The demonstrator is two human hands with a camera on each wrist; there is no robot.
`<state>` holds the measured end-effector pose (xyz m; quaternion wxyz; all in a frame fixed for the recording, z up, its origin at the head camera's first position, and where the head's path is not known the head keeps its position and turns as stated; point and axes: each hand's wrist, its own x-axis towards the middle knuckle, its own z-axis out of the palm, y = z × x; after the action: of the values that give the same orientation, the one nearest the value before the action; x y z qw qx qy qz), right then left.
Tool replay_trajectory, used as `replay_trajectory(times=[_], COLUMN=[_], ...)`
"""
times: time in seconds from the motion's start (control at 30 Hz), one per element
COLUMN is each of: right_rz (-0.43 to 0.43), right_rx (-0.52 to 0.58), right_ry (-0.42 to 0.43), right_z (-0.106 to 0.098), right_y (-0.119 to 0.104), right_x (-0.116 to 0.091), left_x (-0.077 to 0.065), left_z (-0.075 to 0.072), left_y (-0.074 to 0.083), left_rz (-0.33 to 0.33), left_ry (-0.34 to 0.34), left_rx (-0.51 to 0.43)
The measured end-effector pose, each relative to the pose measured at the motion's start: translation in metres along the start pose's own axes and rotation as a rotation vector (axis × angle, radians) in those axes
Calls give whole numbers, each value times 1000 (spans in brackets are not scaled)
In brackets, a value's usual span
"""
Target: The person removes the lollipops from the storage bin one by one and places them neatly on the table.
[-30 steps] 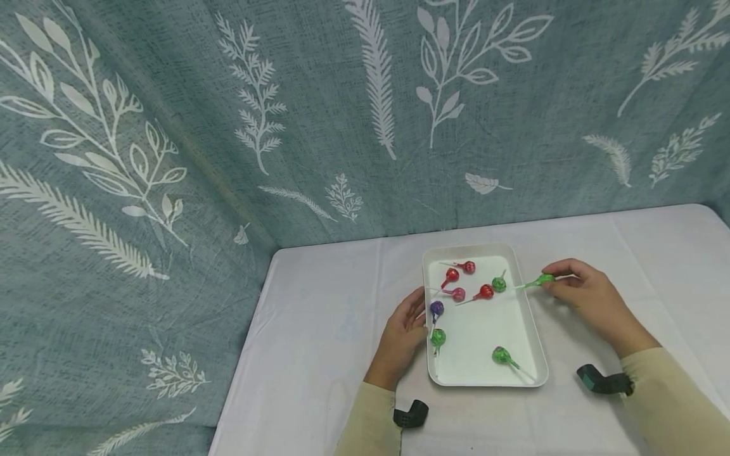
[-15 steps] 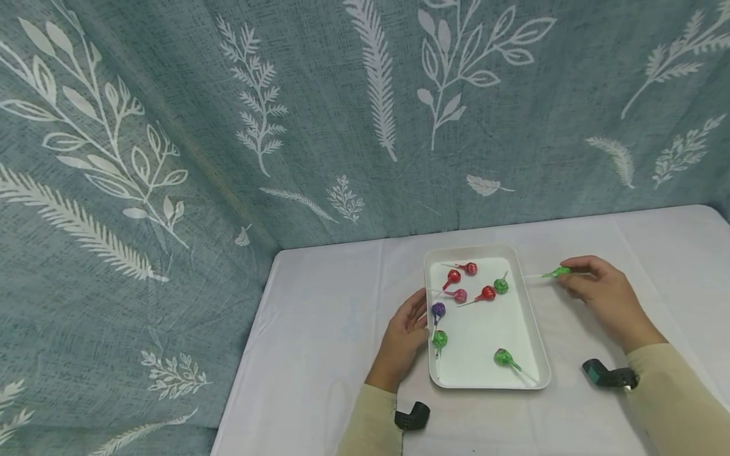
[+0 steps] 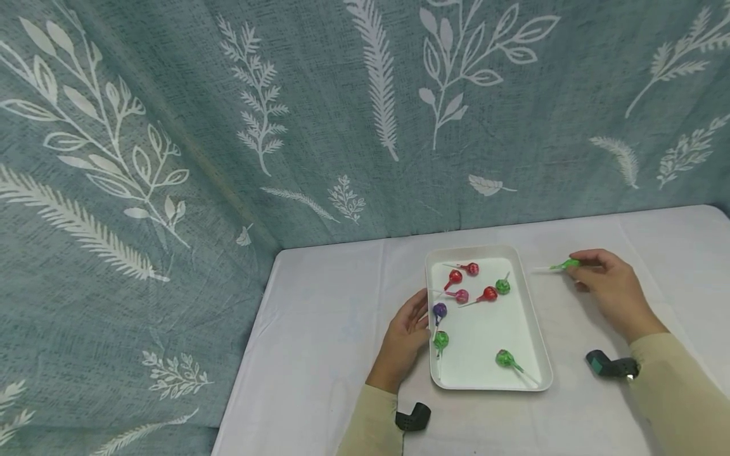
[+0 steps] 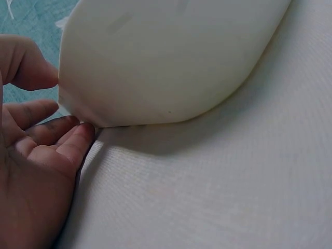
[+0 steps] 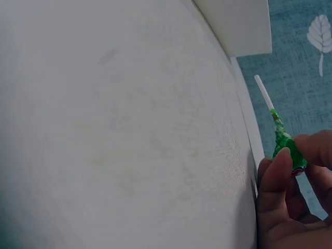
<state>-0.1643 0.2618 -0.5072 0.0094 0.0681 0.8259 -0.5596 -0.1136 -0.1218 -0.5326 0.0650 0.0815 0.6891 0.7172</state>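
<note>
My right hand (image 3: 613,291) pinches a green-wrapped lollipop (image 3: 566,264) by its head, right of the white tray (image 3: 547,354). In the right wrist view the lollipop (image 5: 282,140) has its white stick pointing up and left. My left hand (image 3: 402,342) rests against the outside of the tray's left wall, its fingertips touching the wall (image 4: 155,67) in the left wrist view. Inside the tray lie red lollipops (image 3: 489,294), a pink one (image 3: 461,296), a purple one (image 3: 440,310) and further green lollipops (image 3: 504,358).
A white cloth covers the table (image 3: 319,342). Behind it and along the left hangs a teal curtain (image 3: 319,114) with white leaf prints. A dark wrist camera (image 3: 610,365) sits by the right sleeve, another dark camera (image 3: 413,417) by the left.
My right hand has moved right and slightly back, carrying the green lollipop away from the tray's right rim. My left hand stays at the tray's left wall.
</note>
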Motion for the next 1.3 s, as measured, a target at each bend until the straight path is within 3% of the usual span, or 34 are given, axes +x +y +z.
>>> replay_trajectory(times=[0.23, 0.63, 0.83, 0.97, 1.3], right_rz=[40, 87, 71, 76, 86], right_rx=[-82, -118, -136, -109, 35], right_ry=[9, 16, 34, 54, 121], right_z=[-5, -3, -4, -5, -8], right_y=[2, 7, 1, 1, 11], right_x=[4, 9, 13, 16, 4], left_x=[-4, -11, -4, 3, 4], left_z=[1, 0, -1, -2, 0], left_y=[-2, -7, -4, -2, 0], left_rz=[1, -13, 2, 20, 0], left_ry=[-16, -18, -12, -22, -2], left_rx=[-11, -10, 38, 16, 10])
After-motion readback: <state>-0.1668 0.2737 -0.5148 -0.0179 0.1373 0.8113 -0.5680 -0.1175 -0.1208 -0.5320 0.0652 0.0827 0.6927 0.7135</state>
